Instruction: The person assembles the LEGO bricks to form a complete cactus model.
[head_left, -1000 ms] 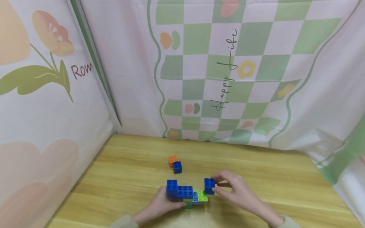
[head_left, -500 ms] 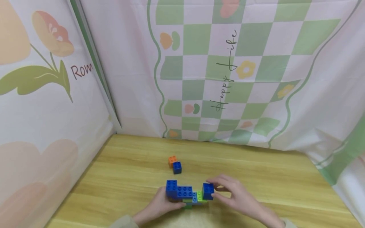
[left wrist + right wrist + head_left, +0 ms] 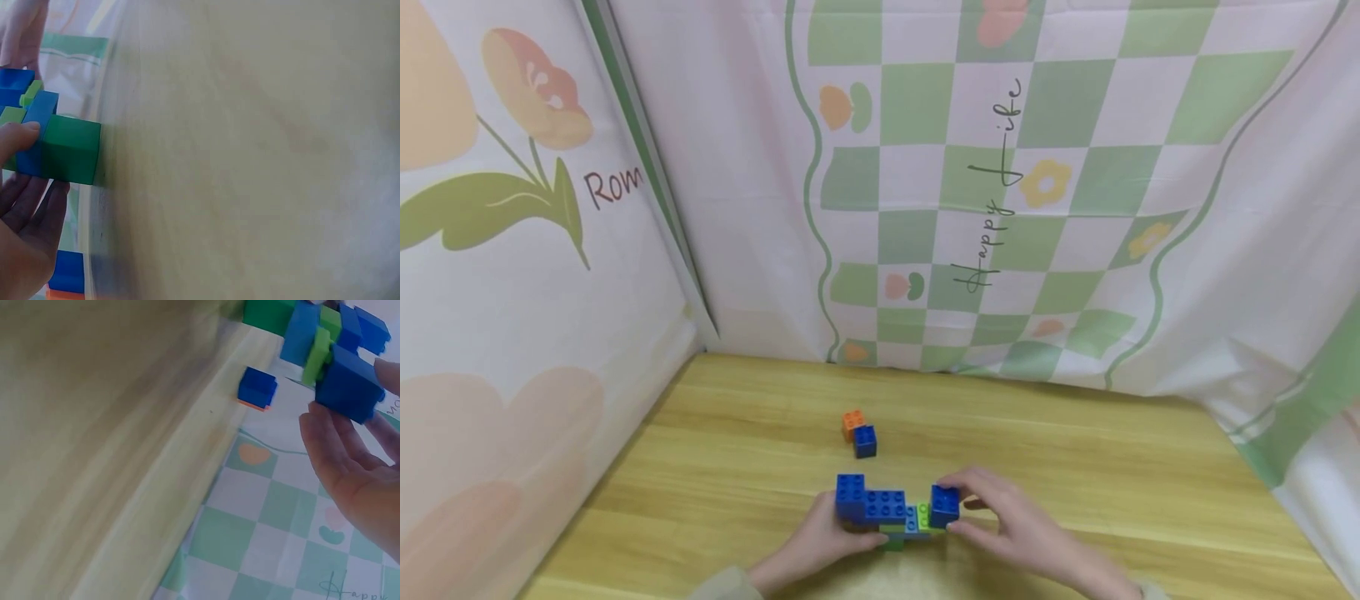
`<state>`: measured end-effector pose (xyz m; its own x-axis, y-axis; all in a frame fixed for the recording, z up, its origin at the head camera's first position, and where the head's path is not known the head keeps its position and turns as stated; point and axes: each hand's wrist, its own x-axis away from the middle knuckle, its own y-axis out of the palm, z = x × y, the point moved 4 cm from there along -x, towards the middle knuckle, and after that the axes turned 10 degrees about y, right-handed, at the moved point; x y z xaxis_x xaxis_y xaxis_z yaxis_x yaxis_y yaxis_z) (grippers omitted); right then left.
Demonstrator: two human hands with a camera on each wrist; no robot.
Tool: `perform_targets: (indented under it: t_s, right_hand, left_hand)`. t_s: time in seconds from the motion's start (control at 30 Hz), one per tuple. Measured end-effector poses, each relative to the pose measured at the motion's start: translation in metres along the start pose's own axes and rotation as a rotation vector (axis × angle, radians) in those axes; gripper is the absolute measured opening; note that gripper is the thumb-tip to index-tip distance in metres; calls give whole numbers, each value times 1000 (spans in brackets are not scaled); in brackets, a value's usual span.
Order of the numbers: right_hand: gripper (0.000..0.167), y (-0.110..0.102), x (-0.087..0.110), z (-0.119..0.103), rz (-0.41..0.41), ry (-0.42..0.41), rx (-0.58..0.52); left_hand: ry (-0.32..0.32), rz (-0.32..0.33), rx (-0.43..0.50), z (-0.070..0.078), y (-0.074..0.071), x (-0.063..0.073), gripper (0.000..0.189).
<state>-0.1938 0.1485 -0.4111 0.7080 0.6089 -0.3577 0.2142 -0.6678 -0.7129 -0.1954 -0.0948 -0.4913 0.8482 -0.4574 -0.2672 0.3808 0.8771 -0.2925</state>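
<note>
A toy block assembly (image 3: 886, 506) of blue, light blue, lime and green pieces is gripped by my left hand (image 3: 815, 540), thumb on the near side and fingers behind. Its green block (image 3: 72, 149) forms the underside, facing the table. At the assembly's right end my right hand (image 3: 1011, 525) pinches a dark blue block (image 3: 944, 507) between thumb and fingers. That block sits against the thin lime piece (image 3: 318, 356) and covers its right part in the head view. Whether the studs are fully pressed together I cannot tell.
Behind the assembly, a loose dark blue block (image 3: 865, 442) and an orange block (image 3: 852, 423) stand side by side on the wooden table (image 3: 737, 433). A printed curtain (image 3: 917, 175) borders the table's back, with another hanging (image 3: 535, 292) at the left.
My right hand has brought the dark blue block left and slightly nearer, from beside the lime piece's far corner onto its right part. My left hand stays nearly still with the assembly.
</note>
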Motion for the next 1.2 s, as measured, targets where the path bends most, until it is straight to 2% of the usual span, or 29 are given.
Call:
perform_targets:
  t_s: [0.23,0.5,0.67,0.8,1.03,1.2]
  right_hand:
    - [38,6,0,5,16,42,-43]
    - [37,6,0,9,-3,76,-67]
    - [37,6,0,12,-13,71,-70]
    - [36,6,-1,11,-25,66,-82]
    - [32,7,-1,14,-62,129,-121]
    - [35,9,0,15,-105,180,-183]
  left_hand:
    - [-4,3,2,-2,0,0,48]
    - [-6,-2,-4,0,0,0,48]
    - [-20,-5,-4,1,0,0,48]
    - [-7,-4,-5,1,0,0,47]
    - [-14,-5,14,0,0,0,48]
    - [-27,-5,6,1,0,0,47]
